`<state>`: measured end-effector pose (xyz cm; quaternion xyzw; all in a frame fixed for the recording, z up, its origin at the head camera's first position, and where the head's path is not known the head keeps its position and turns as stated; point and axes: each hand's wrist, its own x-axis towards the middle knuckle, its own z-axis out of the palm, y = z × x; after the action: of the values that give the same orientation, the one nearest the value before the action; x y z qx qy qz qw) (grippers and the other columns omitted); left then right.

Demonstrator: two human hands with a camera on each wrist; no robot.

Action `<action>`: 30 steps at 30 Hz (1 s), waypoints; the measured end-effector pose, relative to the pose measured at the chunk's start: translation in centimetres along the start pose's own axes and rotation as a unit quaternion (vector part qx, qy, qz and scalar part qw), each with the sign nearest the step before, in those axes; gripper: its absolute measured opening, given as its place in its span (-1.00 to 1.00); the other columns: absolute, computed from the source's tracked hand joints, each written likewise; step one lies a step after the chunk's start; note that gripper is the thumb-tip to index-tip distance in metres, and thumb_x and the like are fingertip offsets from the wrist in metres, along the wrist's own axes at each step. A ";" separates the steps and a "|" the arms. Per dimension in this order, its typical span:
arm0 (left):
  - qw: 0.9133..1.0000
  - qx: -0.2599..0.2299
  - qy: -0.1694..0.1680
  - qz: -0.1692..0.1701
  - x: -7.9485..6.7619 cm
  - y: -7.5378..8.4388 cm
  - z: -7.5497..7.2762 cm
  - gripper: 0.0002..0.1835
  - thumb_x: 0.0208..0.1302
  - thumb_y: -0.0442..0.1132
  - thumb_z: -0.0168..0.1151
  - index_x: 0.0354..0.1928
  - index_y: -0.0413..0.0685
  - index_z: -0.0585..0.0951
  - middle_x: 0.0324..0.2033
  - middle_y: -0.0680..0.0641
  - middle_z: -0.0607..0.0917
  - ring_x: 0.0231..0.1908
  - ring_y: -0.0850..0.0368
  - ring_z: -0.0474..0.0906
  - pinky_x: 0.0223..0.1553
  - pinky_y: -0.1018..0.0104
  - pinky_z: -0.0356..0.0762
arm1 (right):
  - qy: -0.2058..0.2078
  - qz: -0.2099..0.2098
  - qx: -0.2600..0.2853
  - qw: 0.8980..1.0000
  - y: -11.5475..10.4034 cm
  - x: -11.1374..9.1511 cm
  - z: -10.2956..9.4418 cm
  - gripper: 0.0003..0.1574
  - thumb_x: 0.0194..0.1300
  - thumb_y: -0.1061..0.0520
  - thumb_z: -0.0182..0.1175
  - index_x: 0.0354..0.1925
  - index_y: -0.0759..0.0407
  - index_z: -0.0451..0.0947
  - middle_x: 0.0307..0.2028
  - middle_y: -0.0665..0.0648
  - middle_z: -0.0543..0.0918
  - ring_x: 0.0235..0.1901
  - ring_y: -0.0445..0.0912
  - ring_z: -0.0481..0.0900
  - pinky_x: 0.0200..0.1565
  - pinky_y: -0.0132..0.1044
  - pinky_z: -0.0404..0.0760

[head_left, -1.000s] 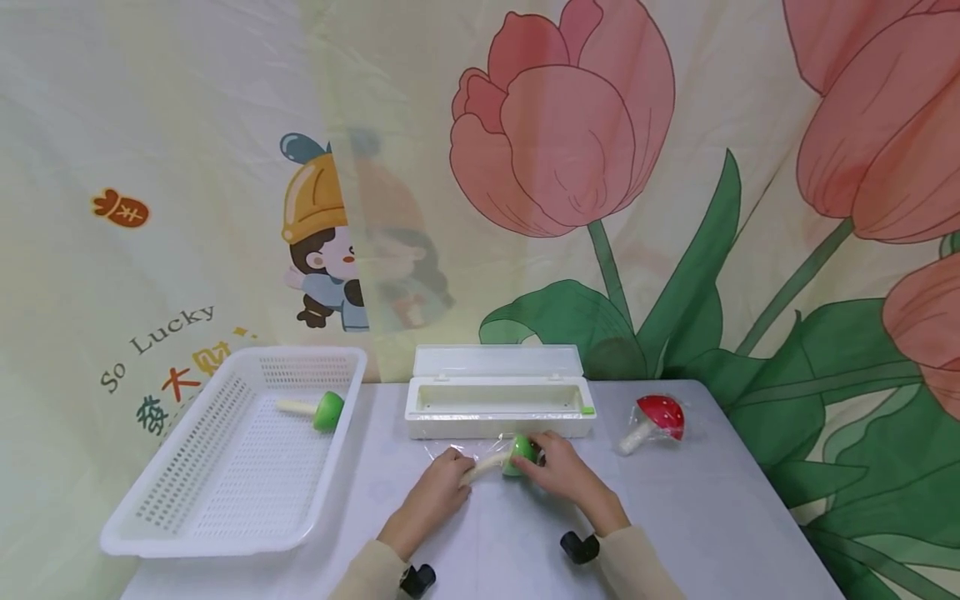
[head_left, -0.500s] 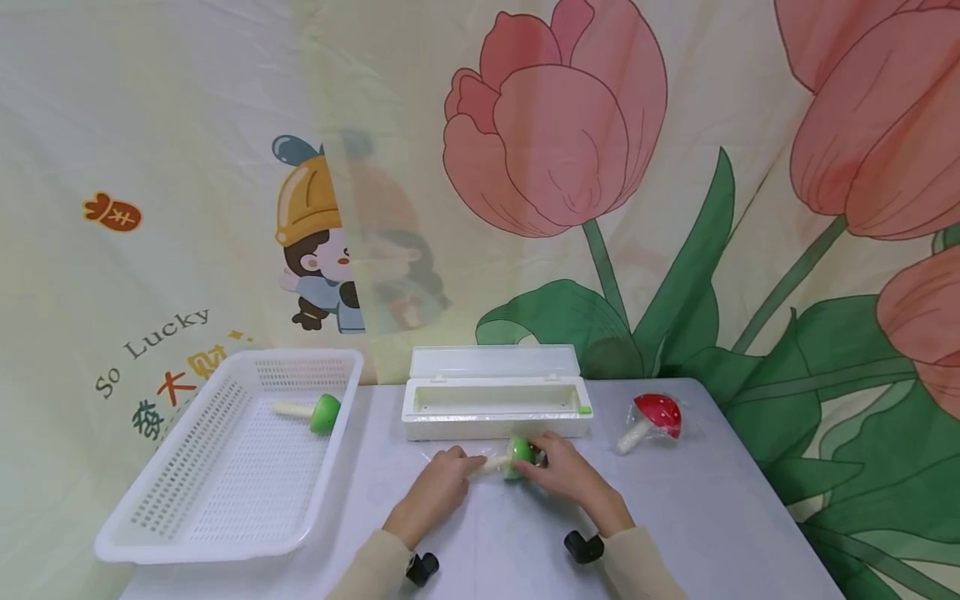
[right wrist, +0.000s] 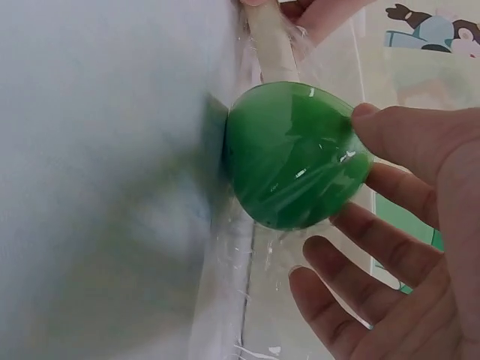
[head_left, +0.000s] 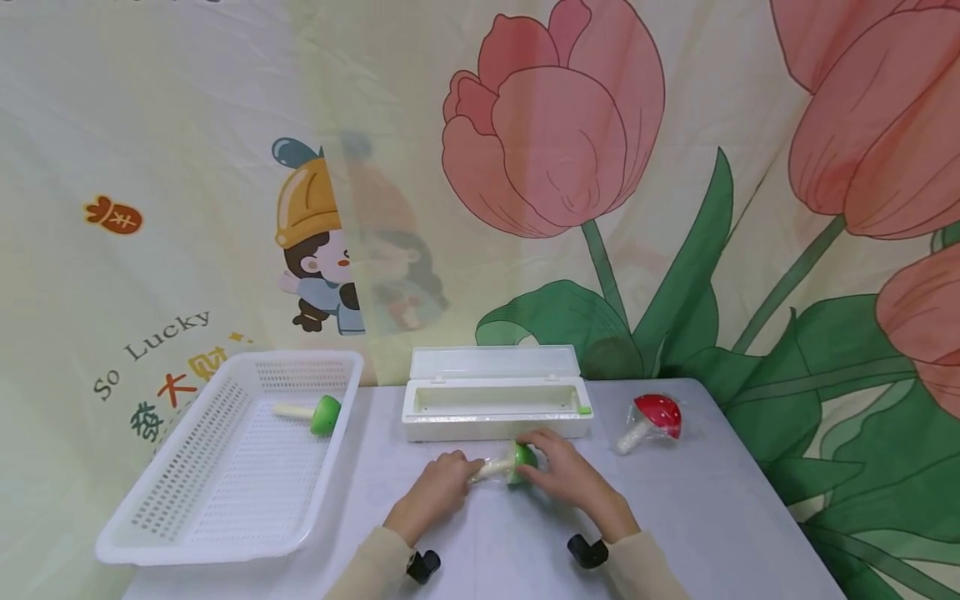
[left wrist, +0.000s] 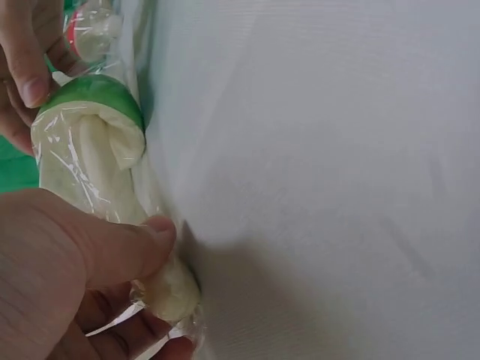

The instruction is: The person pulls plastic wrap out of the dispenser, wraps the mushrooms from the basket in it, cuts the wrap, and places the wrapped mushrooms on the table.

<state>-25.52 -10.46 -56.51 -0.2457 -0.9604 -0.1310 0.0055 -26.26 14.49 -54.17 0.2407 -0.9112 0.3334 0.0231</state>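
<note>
A toy mushroom (head_left: 495, 468) with a green cap and pale stem lies on the table, with clear plastic film about it. My left hand (head_left: 438, 485) pinches the stem end through the film, the thumb (left wrist: 131, 244) lying along it. At the cap (right wrist: 300, 154), my right hand (head_left: 564, 471) grips the edge between thumb and fingers; creased film stretches over the green surface. Just behind both hands stands a long white box (head_left: 498, 427) with its lid raised and a small green piece at its right end.
To the right lies a red-capped toy mushroom (head_left: 660, 414) wrapped in clear film. A white perforated basket (head_left: 300, 533) at the left holds another green-capped mushroom (head_left: 325, 415). A printed curtain (head_left: 405, 167) hangs behind the table (head_left: 540, 550).
The loose film in front of the box has been drawn in around the mushroom's stem. My left hand has shifted slightly right, and the cap has turned a little under my right hand.
</note>
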 end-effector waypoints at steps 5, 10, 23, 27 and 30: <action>1.000 -0.006 0.008 -0.009 -0.4 0.2 0.2 -0.48 0.21 -0.35 0.42 0.25 0.07 0.66 -0.17 -0.09 0.71 -0.23 -0.01 0.60 -0.29 0.13 0.58 | 0.008 0.018 0.009 1.000 0.1 -0.1 -1.1 -0.53 0.39 0.04 0.35 0.20 0.14 0.60 0.16 0.08 0.64 0.18 0.04 0.60 0.14 0.08 0.64; 1.000 0.000 0.021 -0.007 -0.7 0.4 0.1 -0.49 0.20 -0.31 0.44 0.24 0.04 0.66 -0.17 -0.10 0.72 -0.24 -0.01 0.61 -0.27 0.12 0.60 | 0.026 0.041 0.007 0.999 0.8 -0.3 -2.7 -0.54 0.38 0.10 0.35 0.21 0.16 0.61 0.14 0.07 0.66 0.16 0.05 0.62 0.06 0.03 0.70; 0.998 -0.013 0.055 0.015 -1.2 0.2 -0.4 -0.49 0.11 -0.34 0.48 0.16 -0.05 0.69 -0.20 -0.08 0.73 -0.24 0.01 0.63 -0.28 0.14 0.62 | 0.076 0.092 -0.021 0.993 3.8 -0.6 -6.6 -0.59 0.39 0.14 0.33 0.17 0.23 0.63 0.09 0.22 0.68 0.06 0.11 0.64 -0.02 -0.02 0.72; 0.998 -0.014 0.058 0.015 -1.2 0.2 -0.4 -0.50 0.11 -0.35 0.48 0.15 -0.05 0.69 -0.20 -0.07 0.72 -0.23 0.01 0.63 -0.26 0.14 0.62 | 0.092 0.086 -0.030 0.992 5.0 -0.8 -7.2 -0.56 0.37 0.16 0.35 0.17 0.26 0.62 0.10 0.26 0.67 0.04 0.14 0.64 -0.05 -0.01 0.74; 0.998 -0.012 0.057 0.016 -1.2 0.3 -0.7 -0.50 0.10 -0.36 0.49 0.15 -0.05 0.69 -0.19 -0.07 0.72 -0.21 0.01 0.63 -0.23 0.13 0.63 | 0.102 0.087 -0.036 0.990 5.9 -0.7 -7.5 -0.55 0.34 0.19 0.37 0.17 0.26 0.62 0.10 0.29 0.65 0.02 0.16 0.64 -0.07 0.00 0.74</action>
<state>-24.37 -10.97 -55.87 -0.2528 -0.9529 -0.1564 0.0596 -29.21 23.34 -51.97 0.1240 -0.9329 0.3244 0.0955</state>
